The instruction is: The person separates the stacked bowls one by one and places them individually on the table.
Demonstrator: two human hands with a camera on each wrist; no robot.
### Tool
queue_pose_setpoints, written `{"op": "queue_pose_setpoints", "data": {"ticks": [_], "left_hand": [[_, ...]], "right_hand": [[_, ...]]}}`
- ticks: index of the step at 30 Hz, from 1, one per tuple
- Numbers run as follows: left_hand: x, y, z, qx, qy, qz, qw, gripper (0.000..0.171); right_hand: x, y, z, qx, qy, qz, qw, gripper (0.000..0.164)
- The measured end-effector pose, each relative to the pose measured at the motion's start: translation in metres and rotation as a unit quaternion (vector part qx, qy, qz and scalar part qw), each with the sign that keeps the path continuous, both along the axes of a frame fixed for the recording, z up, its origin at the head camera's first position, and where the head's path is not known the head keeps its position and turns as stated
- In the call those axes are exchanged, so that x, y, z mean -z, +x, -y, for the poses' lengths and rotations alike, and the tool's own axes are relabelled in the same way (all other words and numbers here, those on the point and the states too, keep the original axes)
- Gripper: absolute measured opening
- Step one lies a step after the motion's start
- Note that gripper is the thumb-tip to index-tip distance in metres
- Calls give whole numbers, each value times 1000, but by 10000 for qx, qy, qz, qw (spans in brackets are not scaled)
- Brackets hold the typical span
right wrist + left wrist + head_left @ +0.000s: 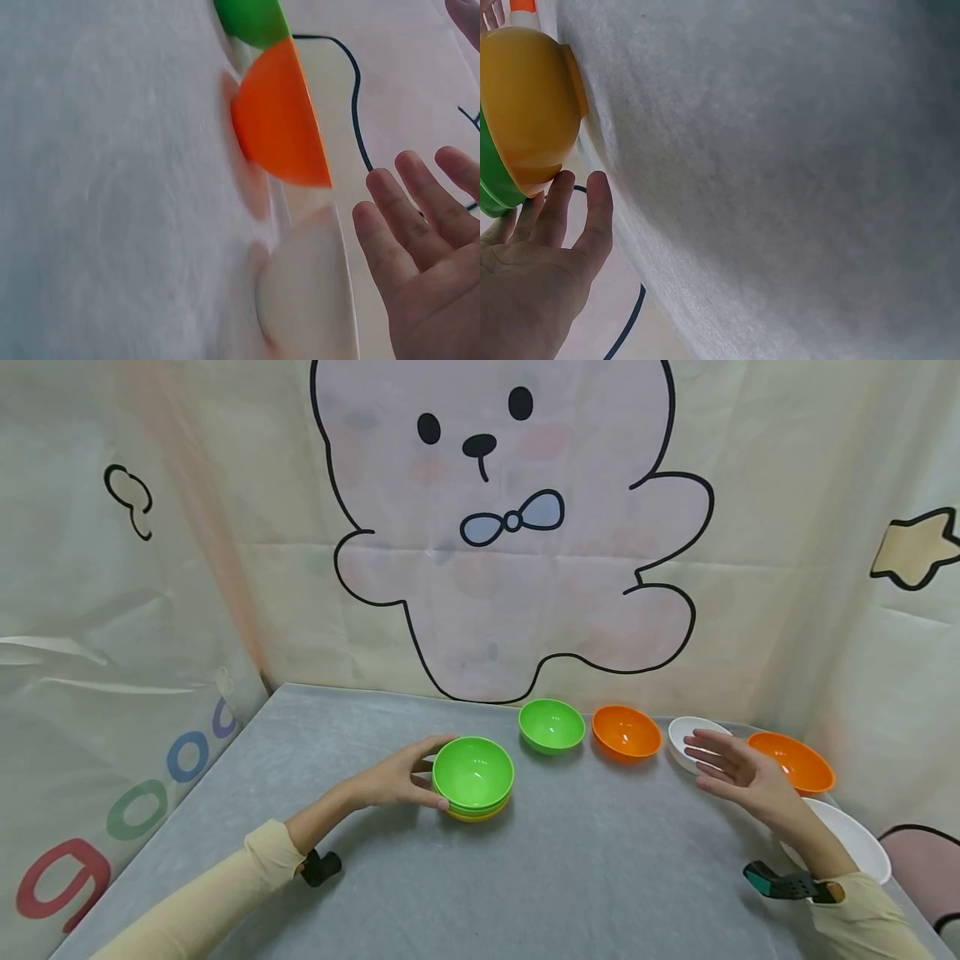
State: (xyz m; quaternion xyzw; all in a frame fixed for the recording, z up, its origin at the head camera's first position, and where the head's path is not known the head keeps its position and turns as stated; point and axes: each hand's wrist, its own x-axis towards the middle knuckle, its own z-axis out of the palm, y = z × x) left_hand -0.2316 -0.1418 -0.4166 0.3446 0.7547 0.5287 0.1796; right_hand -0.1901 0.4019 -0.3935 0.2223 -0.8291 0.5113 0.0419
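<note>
Left of the table's middle stands a stack of bowls, green ones on top and a yellow bowl at the bottom. My left hand holds the stack by its left side, thumb at the near rim and fingers on the far side. In the left wrist view, the lower fingers reach under the yellow bowl's side. Over at the right, my right hand hovers with spread fingers and nothing in its grasp. It overlaps a small white bowl and a wide orange bowl in the head view.
Along the back edge sit a green bowl and an orange bowl, left of the small white bowl. A larger white bowl lies under my right forearm at the table's right edge. Printed curtains surround the grey-covered table.
</note>
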Motion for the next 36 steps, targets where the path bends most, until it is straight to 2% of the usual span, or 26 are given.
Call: {"op": "queue_pose_setpoints", "data": {"ticks": [7, 18, 30, 36], "left_hand": [[-1, 1, 1, 3, -47, -6, 10000, 94], [-2, 1, 0, -6, 3, 68, 10000, 94], [-3, 2, 1, -34, -83, 76, 9999, 94], [-3, 1, 1, -12, -49, 84, 10000, 94]], "right_hand": [[3, -9, 21, -641, -255, 148, 9975, 66], [8, -23, 52, -869, -349, 330, 9951, 65], [14, -38, 100, -1649, -819, 611, 9810, 70], [16, -44, 125, -1787, -788, 601, 9789, 72]]}}
